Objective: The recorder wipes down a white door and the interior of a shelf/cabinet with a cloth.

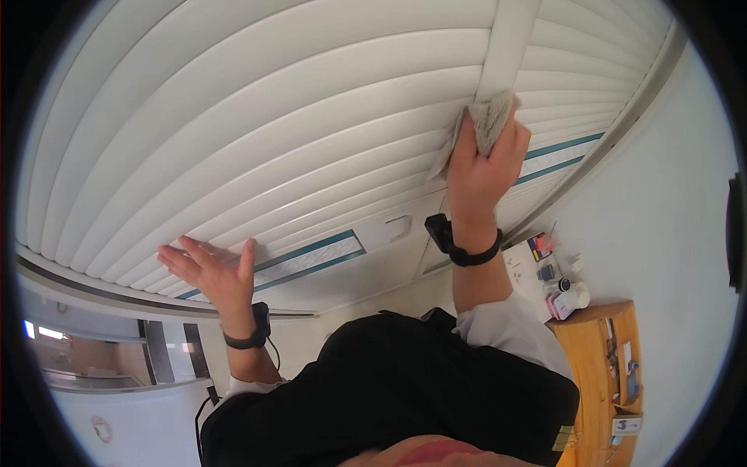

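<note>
A white slatted door (311, 101) spreads across the upper view, with a smooth upright strip (510, 47) between two louvred parts. My right hand (486, 159) is closed on a grey fluffy cloth (492, 121) and presses it against the slats beside that strip. Part of the cloth hangs out on the left of the thumb. My left hand (206, 268) holds nothing; its fingers are spread and rest near the lower slats at the left. Below the slats runs a pale patterned panel (311, 261) with teal borders, and next to it is a recessed handle (399, 228).
At the right stands a wooden cabinet (595, 350) with open shelves. Beside it, a white surface (525, 272) carries bottles and small items. A plain wall (661, 202) closes off the right side. On the far left, an opening shows another room (93, 350).
</note>
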`<state>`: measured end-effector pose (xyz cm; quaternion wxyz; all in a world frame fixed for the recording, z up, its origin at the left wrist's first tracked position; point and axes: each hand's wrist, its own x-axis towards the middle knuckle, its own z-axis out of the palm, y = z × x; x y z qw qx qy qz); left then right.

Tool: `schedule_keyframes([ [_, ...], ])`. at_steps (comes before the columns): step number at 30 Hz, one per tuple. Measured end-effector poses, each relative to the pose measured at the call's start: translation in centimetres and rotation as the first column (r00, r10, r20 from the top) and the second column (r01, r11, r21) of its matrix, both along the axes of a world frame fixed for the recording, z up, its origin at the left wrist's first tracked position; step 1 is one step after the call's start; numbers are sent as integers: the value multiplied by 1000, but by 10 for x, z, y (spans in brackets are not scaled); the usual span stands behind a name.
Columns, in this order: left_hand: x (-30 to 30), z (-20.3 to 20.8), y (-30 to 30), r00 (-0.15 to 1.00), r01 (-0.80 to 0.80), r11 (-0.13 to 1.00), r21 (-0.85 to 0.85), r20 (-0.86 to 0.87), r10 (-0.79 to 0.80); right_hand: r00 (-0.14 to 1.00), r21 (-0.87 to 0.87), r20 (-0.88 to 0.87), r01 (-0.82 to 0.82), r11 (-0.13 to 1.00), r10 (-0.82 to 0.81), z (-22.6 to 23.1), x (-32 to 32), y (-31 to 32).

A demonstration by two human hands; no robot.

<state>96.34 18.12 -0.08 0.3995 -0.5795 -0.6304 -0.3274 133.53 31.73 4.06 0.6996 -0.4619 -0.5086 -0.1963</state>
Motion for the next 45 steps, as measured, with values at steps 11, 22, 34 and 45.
schedule_keyframes([
  [11,-3,-4,2,999,-42,999,-17,-17,42,966,261,180,133,956,-184,88,-13,15],
  [22,-8,-11,3,999,-25,1000,-10,29,26,920,205,338,132,970,-197,100,-5,11],
  [34,-7,-9,0,998,-56,998,-8,-28,56,865,130,491,43,991,-102,62,-41,-15],
  [45,-7,-6,7,999,-17,1000,14,-39,17,810,-19,521,-305,952,270,61,-96,-50],
])
